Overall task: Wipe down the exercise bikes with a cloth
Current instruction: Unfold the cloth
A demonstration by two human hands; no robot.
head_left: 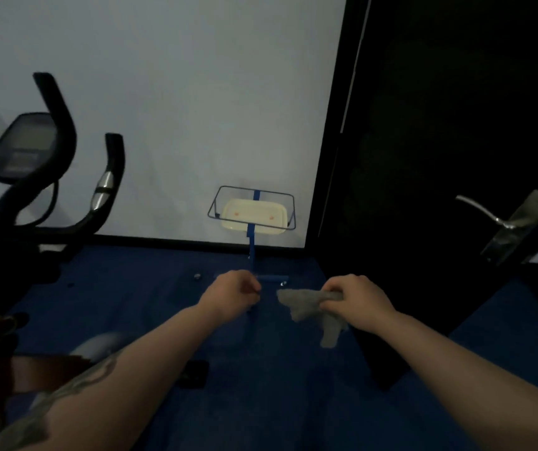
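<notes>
Two bare forearms reach out over a dark blue floor [150, 288] in a dim room, the hands level with each other at the centre of the frame. The right hand [355, 297], at about 3 o'clock from the left, has its fingers [336, 296] curled and clamped on a grey cloth [306, 307]; the cloth bunches under the knuckles, juts toward 9 o'clock and hangs below the hand toward 6 o'clock, clear of the floor. The left hand [232, 292] is closed into a loose fist with fingers together; whether it pinches anything cannot be told. A narrow gap separates it from the cloth's free end.

At 12 o'clock from the hands, a blue stand [252, 252] rises against the white wall [180, 92], carrying a wire basket [219, 193] with a cream tray [228, 219] inside; the stand's foot bar lies just beyond the knuckles. An exercise bike [66, 138] fills the 9 to 10 o'clock side, its black handlebars and console tilted, well apart from both hands. At 2 to 3 o'clock a dark door [456, 125] with a silver lever handle [482, 211] closes that side. Open floor runs between bike and stand, and below the forearms toward 6 o'clock. A small black object [193, 374] lies on the floor near the left forearm.
</notes>
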